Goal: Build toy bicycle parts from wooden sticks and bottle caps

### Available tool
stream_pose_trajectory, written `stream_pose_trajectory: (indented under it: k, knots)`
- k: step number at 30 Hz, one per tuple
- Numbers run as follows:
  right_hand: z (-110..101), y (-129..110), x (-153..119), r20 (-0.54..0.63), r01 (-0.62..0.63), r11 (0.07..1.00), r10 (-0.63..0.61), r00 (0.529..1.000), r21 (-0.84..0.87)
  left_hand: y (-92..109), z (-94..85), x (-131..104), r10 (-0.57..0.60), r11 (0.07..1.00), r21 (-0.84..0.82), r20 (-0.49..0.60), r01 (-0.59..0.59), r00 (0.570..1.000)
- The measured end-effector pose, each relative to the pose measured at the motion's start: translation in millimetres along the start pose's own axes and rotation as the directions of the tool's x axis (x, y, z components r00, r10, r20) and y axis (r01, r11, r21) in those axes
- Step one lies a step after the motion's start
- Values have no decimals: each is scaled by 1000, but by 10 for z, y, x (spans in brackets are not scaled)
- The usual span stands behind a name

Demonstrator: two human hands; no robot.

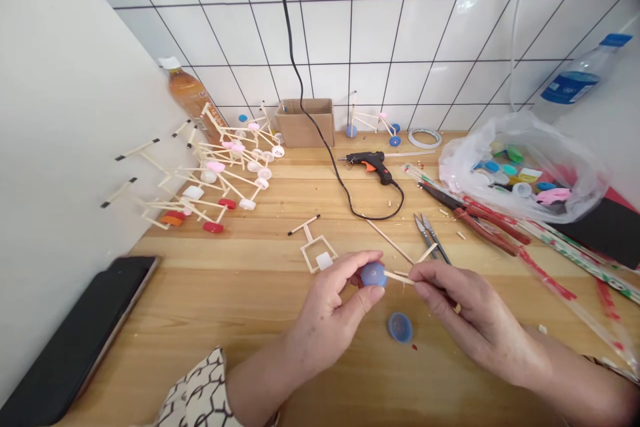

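Note:
Between thumb and fingers, my left hand [333,310] grips a blue bottle cap [373,274] above the table. My right hand [470,310] pinches a thin wooden stick [399,277], whose left end meets the cap's face. Another blue cap [401,327] lies open side up on the table below the hands. Just behind my left hand lies a small wooden stick frame [314,247] with a white piece on it. A longer stick [387,240] and a pair of metal snips [431,237] lie behind my right hand.
Several stick models with cap wheels [230,167] crowd the left back. A glue gun [369,163] with a looping black cord lies mid-table. Red-handled pliers [480,223] and a plastic bag of caps [525,173] are at right; a black phone [85,333] lies left.

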State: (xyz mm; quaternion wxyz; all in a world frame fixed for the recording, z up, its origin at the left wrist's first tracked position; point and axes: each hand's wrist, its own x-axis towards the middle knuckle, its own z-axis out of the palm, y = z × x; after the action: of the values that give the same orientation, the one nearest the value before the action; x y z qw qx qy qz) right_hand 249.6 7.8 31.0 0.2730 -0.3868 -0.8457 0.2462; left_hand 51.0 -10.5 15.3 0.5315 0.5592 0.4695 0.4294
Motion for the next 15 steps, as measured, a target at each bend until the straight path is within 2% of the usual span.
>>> stream_pose_trajectory:
  k: [4,9,12,15]
  knots:
    - [21,13,6,-23,22,999,-23,999,-29,-18,1,16,-148,952,-263,49,155,988]
    - [85,11,2,-12,27,998,-27,1000,-52,-64,56,34,-223,755,-618,72,219,972]
    - [120,-3,-8,-12,74,992,-76,997,-104,-52,83,35,-286,641,-710,132,292,949]
    - [130,-11,-20,-12,125,978,-129,992,-167,-44,92,37,-288,602,-734,168,315,943]
